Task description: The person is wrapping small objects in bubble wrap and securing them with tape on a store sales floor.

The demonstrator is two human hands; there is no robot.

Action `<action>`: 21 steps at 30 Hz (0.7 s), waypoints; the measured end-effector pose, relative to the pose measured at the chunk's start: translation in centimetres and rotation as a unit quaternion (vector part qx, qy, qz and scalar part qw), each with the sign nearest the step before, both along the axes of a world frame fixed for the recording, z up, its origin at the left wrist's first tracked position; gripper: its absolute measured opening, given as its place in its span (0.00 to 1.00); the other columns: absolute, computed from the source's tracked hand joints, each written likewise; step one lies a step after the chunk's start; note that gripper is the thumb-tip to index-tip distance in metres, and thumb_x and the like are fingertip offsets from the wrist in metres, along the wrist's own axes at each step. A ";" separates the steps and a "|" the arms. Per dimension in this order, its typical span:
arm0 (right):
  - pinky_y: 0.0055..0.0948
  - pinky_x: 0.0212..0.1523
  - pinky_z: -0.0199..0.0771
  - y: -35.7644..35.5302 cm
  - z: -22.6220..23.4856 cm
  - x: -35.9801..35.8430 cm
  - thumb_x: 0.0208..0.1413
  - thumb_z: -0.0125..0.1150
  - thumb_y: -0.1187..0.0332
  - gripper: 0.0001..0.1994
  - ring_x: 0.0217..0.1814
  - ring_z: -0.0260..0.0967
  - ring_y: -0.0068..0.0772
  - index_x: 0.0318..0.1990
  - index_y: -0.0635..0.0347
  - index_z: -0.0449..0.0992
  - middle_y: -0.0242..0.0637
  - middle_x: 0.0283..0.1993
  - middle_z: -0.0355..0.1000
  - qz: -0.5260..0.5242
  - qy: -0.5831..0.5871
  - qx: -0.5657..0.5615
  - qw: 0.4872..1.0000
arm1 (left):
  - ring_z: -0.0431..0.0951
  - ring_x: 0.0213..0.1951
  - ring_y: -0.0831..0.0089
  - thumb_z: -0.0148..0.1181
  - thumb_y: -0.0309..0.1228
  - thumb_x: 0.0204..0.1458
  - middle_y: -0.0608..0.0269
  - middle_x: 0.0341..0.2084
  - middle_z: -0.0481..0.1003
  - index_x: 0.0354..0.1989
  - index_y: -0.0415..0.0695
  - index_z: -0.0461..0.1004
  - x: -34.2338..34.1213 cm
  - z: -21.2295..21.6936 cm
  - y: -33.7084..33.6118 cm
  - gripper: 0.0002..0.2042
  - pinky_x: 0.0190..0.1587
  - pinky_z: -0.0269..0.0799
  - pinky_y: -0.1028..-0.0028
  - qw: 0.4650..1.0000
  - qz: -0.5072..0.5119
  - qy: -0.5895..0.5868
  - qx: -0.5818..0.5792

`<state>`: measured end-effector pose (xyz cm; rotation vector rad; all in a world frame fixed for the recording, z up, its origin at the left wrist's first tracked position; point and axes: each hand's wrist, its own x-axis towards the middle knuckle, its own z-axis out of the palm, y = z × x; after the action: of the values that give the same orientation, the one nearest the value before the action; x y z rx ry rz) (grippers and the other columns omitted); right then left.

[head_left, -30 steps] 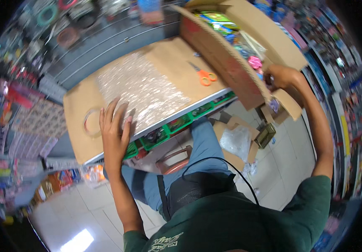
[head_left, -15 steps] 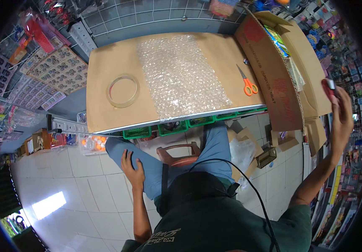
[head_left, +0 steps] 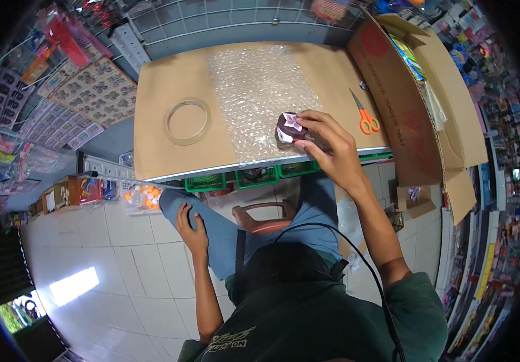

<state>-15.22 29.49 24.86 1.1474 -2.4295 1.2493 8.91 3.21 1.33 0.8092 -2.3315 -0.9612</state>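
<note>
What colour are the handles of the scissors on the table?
Orange, seen in the head view: the scissors lie on the table near the right hand.

The right hand (head_left: pixel 326 148) grips a small dark box with a pink bow (head_left: pixel 290 127) over the near edge of the bubble wrap (head_left: pixel 254 96) on the brown counter (head_left: pixel 163 78). Orange scissors (head_left: pixel 364 117) lie just right of that hand, a tape roll (head_left: pixel 186 121) well left. The left hand (head_left: pixel 192 232) rests flat on the knee, below the counter.
</note>
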 end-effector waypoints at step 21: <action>0.43 0.55 0.75 0.5 -1.6 -0.9 0.52 0.68 0.72 0.22 0.57 0.72 0.51 0.56 0.54 0.75 0.41 0.60 0.69 0.103 0.020 0.048 0.993 | 0.74 0.59 0.57 0.68 0.25 0.46 0.55 0.57 0.73 0.49 0.45 0.77 -7.0 13.5 5.1 0.19 0.62 0.64 0.56 0.900 -0.246 0.213 -0.290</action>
<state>-16.09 30.02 23.24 1.4664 -2.4146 1.1608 1.93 8.27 14.86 -0.2260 -2.2543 -0.4876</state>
